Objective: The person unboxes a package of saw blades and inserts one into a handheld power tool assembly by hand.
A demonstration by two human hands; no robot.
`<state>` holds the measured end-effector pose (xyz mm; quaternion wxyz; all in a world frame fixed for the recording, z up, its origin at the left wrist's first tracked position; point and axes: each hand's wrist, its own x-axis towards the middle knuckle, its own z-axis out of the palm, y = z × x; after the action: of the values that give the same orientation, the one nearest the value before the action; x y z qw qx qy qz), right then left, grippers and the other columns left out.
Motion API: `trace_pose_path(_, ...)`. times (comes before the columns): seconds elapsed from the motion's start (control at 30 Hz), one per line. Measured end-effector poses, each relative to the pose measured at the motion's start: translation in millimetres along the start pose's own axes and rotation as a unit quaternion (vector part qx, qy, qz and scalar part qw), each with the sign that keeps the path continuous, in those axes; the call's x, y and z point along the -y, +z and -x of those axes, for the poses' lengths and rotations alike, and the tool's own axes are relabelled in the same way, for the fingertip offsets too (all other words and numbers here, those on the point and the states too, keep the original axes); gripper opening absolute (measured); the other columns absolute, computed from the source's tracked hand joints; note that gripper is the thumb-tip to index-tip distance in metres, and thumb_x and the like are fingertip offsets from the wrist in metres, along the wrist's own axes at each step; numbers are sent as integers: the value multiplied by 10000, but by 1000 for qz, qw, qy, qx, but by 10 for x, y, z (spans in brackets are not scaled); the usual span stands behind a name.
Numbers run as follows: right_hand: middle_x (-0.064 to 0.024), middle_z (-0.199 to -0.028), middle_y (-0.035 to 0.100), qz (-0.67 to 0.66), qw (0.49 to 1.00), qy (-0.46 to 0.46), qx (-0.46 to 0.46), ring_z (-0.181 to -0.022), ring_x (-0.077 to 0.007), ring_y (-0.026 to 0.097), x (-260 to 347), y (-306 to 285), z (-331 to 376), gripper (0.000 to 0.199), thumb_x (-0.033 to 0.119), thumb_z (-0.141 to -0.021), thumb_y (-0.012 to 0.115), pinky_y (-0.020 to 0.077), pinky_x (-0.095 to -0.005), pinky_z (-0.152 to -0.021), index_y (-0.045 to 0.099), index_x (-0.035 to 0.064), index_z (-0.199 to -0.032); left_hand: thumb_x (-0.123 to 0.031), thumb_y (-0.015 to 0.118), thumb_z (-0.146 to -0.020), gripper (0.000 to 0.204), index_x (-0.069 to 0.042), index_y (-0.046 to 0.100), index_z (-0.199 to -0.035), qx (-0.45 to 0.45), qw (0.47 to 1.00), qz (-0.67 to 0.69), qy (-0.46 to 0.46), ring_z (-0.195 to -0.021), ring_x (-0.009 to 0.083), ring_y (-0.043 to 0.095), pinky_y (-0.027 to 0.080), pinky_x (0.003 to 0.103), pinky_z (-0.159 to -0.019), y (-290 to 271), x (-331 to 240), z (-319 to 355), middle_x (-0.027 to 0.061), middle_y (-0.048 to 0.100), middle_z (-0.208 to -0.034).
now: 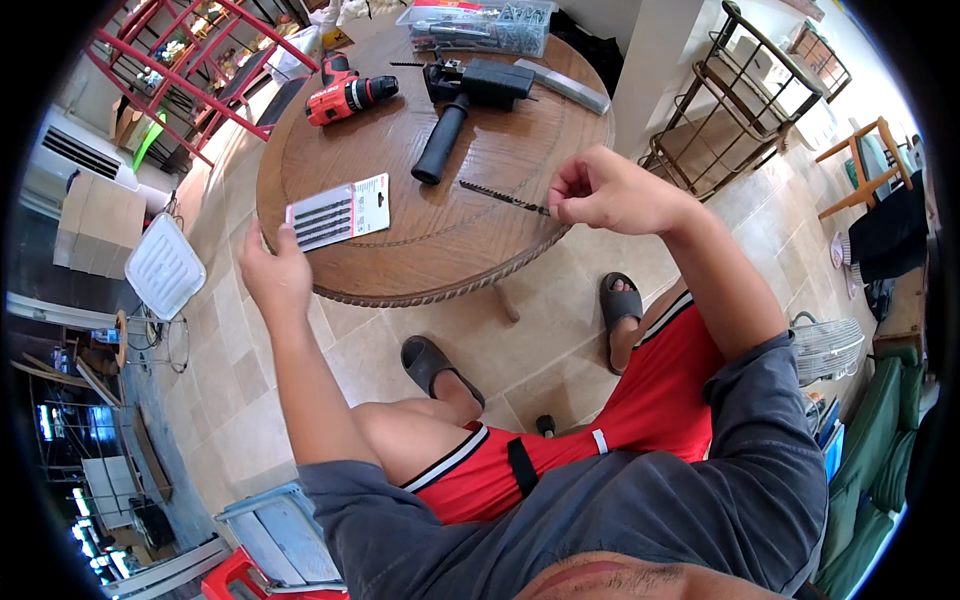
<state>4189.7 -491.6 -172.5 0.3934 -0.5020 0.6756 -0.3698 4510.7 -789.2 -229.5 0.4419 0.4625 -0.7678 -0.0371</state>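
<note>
My right hand (602, 195) is closed in a pinch on one end of a dark, toothed saw blade (502, 196). The blade points left over the near right part of the round wooden table (420, 268). At the table's left edge is my left hand (275, 272), its thumb and fingers apart. That thumb meets the near left corner of a pack of saw blades (340, 212), which has a white card and several dark blades in a row. Beyond the hands lies a black reciprocating saw attachment (470, 85) with a long handle. A red and black cordless drill (348, 92) lies to its left.
At the table's far edge stands a clear plastic box (480, 28) of screws and small hardware. A flat, pale grey bar (563, 86) lies right of the attachment. My sandalled feet are below the near edge. A metal-framed rack (735, 95) stands at right, a fan (828, 347) nearer.
</note>
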Motion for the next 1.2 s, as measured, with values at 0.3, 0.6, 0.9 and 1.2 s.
trace_pose_path(0.3, -5, -829, 702, -215, 972, -72, -57, -746, -62, 600, 259, 766, 156, 124, 92, -938, 755, 519, -268, -671, 735, -30, -929, -116, 740, -1065, 209, 16, 743, -1227, 352, 711, 594, -136, -981, 161, 739, 625, 349, -896, -471, -1378, 1014, 92, 779, -1108)
trace_pose_path(0.6, -12, -863, 731, -197, 961, -182, -72, -750, -74, 631, 270, 821, 344, 159, 132, -976, 784, 529, -274, -659, 746, -20, -1003, -110, 693, -1091, 143, 19, 702, -1151, 404, 570, 705, -122, -991, 219, 729, 614, 386, -882, -430, -1411, 979, 139, 745, -1077)
trace_pose_path(0.9, -109, -1186, 608, -439, 874, -187, 94, -848, -213, 764, 169, 711, 185, 197, 31, -1088, 670, 681, -330, -714, 750, -63, -1241, -205, 689, -1085, 218, 7, 654, -1123, 505, 413, 749, -118, -960, 269, 669, 574, 425, -864, -256, -1516, 1117, 126, 670, -983)
trace_pose_path(1.2, -91, -1145, 627, -437, 884, -152, 65, -825, -178, 756, 192, 637, 269, 96, -27, -1007, 770, 665, -303, -693, 761, -23, -1103, -167, 662, -1099, 219, 25, 652, -1202, 525, 424, 727, -127, -970, 235, 666, 569, 435, -892, -232, -1597, 1117, 114, 670, -1037)
